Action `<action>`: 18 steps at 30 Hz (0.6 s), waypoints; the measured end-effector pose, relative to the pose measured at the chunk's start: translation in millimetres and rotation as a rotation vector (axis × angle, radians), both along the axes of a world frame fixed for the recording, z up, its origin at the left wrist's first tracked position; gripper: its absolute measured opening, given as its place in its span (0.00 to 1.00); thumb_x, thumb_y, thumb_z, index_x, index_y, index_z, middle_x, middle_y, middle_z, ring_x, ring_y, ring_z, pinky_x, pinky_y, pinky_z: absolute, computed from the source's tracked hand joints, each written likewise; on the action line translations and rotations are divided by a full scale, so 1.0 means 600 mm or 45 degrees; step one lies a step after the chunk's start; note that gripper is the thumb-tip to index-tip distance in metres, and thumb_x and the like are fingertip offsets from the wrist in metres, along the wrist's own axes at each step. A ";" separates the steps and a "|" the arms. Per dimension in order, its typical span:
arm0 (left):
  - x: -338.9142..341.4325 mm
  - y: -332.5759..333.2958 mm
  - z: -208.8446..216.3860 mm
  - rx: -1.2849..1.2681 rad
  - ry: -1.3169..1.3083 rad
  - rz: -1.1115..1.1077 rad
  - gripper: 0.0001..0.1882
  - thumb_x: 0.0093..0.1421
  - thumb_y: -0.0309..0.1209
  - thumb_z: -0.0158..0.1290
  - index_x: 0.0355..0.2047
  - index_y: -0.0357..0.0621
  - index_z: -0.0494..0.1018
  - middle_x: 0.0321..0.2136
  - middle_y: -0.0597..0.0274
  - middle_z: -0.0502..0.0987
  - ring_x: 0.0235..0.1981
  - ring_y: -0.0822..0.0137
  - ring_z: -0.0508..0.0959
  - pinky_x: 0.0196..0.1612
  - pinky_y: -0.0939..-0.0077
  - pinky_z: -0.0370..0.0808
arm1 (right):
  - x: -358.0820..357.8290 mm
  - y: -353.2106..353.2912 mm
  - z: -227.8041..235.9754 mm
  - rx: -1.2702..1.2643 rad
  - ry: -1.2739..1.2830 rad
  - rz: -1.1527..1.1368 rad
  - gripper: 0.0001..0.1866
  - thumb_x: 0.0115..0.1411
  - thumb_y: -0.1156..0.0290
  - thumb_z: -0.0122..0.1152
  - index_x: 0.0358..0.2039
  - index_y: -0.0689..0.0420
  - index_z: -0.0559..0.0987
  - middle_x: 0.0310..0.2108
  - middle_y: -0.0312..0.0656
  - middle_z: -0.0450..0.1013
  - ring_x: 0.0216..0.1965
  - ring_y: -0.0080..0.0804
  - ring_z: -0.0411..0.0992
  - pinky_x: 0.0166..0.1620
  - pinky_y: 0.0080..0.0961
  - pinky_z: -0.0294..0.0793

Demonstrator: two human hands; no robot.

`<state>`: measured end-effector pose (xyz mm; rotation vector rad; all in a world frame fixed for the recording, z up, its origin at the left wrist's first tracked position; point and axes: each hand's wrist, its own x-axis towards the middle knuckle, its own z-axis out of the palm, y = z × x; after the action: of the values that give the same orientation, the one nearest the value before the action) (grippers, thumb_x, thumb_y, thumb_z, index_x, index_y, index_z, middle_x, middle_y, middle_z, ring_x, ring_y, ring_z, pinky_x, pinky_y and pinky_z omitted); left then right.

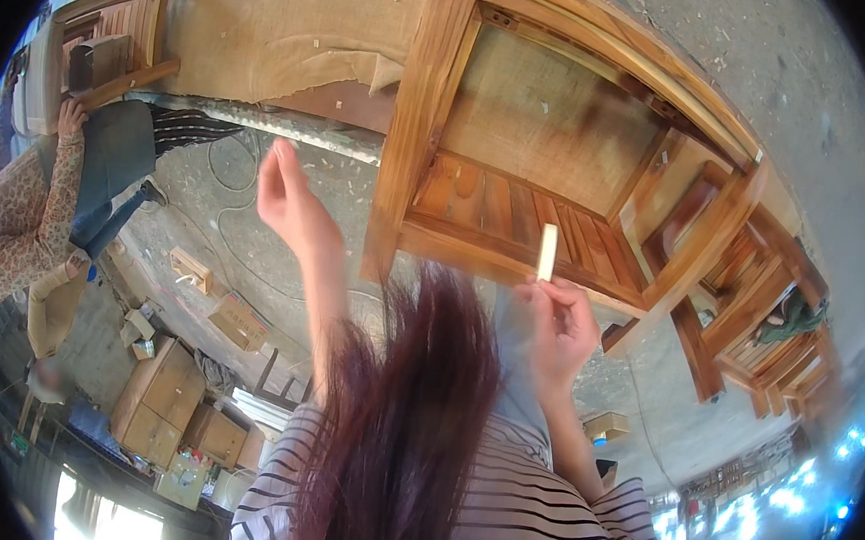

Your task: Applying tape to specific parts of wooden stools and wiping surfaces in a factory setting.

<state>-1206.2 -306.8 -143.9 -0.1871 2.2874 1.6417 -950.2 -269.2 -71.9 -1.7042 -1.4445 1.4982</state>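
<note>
Between the thumb and fingers of my right hand (561, 329) a short, pale cream strip (548, 252) stands upright. What it is made of I cannot tell. Just behind it is the near rail of a varnished wooden chair frame (390, 167) with slats (498, 199) inside. My left hand (292, 205) is raised to the left of the frame, apart from it. Its fingertips are pressed together, slightly blurred, and anything in them is too small to make out.
The frame rests on a bench covered in brown cloth (270, 18). More wooden chairs (750, 312) stand at the right. A person in a patterned top (20, 211) works at another wooden frame (135, 8) on the left. Cardboard boxes (238, 319) and a cable (222, 200) lie on the floor.
</note>
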 end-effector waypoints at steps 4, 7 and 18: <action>-0.085 -0.067 -0.219 -0.316 0.248 -0.948 0.10 0.59 0.34 0.59 0.37 0.40 0.80 0.46 0.54 0.75 0.52 0.63 0.71 0.55 0.67 0.67 | 0.044 0.030 -0.072 0.065 -0.087 0.004 0.03 0.63 0.79 0.57 0.36 0.64 0.76 0.34 0.47 0.78 0.35 0.29 0.79 0.41 0.24 0.76; -0.145 -0.138 -0.427 -0.197 -0.089 -1.289 0.10 0.58 0.33 0.59 0.37 0.41 0.81 0.50 0.52 0.72 0.54 0.61 0.70 0.55 0.66 0.68 | 0.059 0.046 -0.162 0.040 -0.186 0.050 0.04 0.65 0.79 0.53 0.38 0.66 0.74 0.37 0.45 0.76 0.38 0.28 0.77 0.45 0.23 0.76; -0.026 -0.047 -0.380 0.172 0.431 -1.794 0.15 0.57 0.23 0.58 0.45 0.45 0.74 0.41 0.56 0.77 0.43 0.57 0.76 0.44 0.63 0.74 | 0.103 0.049 -0.224 0.263 -0.369 -0.032 0.02 0.62 0.81 0.56 0.36 0.65 0.75 0.34 0.45 0.76 0.34 0.29 0.78 0.41 0.24 0.77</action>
<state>-1221.7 -335.2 -371.8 1.4504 1.6142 0.9906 -888.6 -240.1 -206.4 -1.8558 -1.6513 1.0778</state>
